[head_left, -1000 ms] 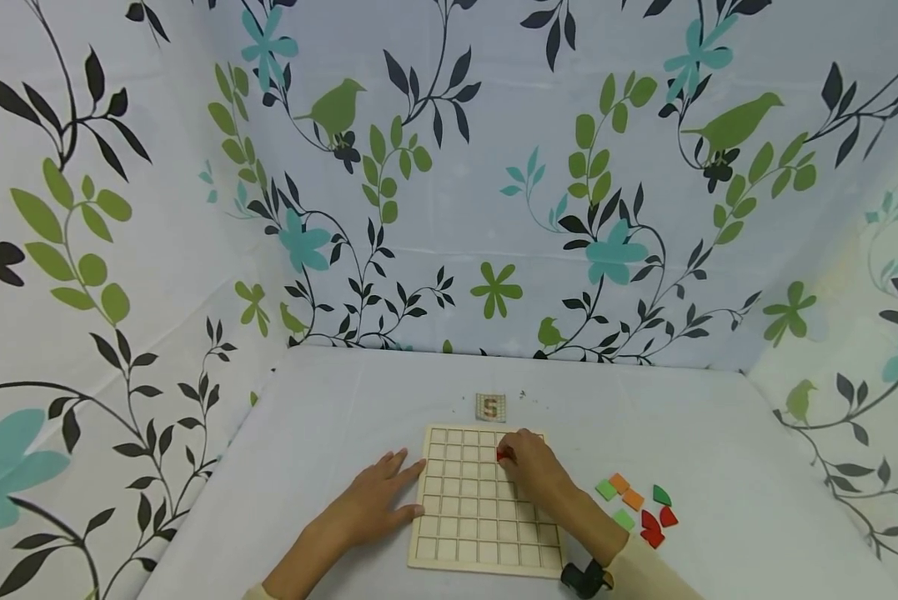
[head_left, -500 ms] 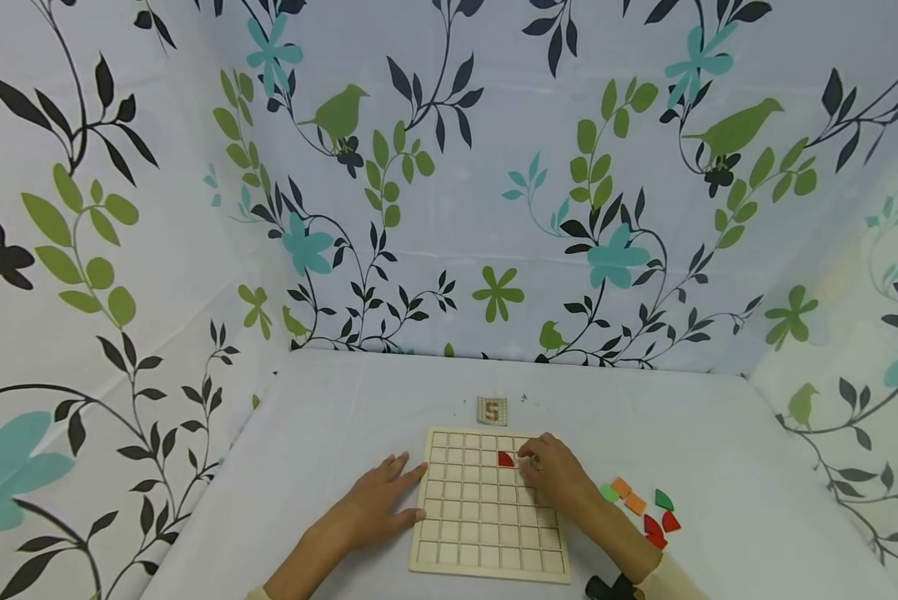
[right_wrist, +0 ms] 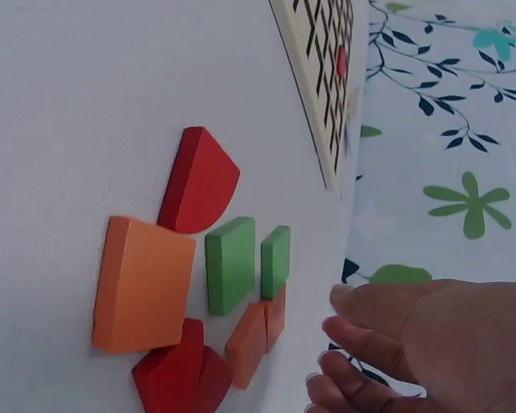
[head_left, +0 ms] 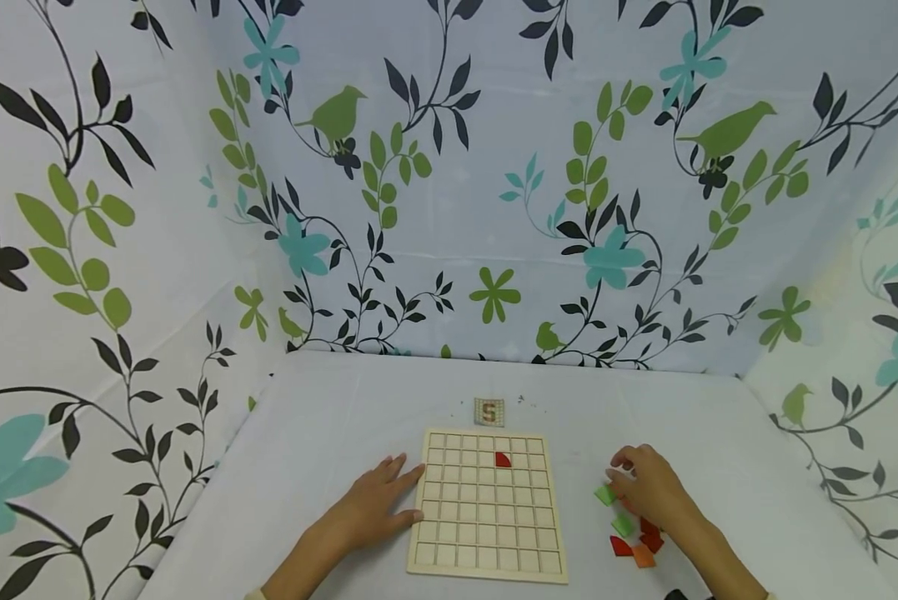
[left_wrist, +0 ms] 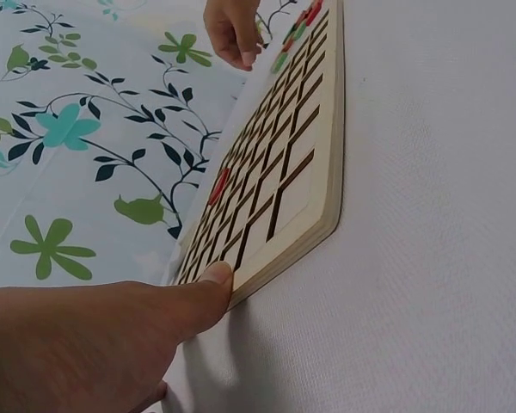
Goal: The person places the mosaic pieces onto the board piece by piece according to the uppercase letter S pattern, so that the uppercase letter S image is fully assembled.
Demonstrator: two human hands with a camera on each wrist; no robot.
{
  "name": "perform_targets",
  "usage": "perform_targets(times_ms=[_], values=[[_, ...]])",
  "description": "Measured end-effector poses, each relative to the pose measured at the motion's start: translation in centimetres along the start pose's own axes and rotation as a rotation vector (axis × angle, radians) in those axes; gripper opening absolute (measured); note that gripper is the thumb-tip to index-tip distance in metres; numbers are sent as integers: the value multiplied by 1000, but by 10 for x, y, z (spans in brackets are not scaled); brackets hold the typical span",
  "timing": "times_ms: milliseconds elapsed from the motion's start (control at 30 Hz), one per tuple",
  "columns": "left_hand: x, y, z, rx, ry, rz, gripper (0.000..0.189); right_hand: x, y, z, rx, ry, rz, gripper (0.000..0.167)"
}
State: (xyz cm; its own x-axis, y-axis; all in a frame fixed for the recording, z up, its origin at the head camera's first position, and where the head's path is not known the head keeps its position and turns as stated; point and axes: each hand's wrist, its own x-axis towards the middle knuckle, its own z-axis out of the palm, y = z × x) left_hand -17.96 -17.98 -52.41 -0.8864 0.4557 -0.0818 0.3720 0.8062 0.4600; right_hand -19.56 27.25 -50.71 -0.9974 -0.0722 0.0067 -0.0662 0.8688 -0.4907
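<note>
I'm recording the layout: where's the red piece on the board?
In the head view, the red piece sits on the board, in the second row from its far edge, right of centre, near the small patterned square beyond it.

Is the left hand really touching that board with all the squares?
Touching. In the left wrist view, the left hand has its thumb on the wooden board's edge.

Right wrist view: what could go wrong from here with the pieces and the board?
The orange piece closest to that camera appears to touch some red pieces, so if the right hand picks one, its neighbour may shift too.
The left hand touches the edge of the grid board; a firm push could slide it.
The red quarter piece on the board might then be jarred out of place.
</note>
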Motion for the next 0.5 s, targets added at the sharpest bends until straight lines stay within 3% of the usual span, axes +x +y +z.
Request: perform_targets(times_ms=[233, 500], values=[[-1, 0, 1, -1, 7, 6, 74, -5, 17, 0, -77, -68, 3, 13], [-2, -1, 1, 2, 10, 13, 73, -3, 15, 2, -58, -76, 41, 12]])
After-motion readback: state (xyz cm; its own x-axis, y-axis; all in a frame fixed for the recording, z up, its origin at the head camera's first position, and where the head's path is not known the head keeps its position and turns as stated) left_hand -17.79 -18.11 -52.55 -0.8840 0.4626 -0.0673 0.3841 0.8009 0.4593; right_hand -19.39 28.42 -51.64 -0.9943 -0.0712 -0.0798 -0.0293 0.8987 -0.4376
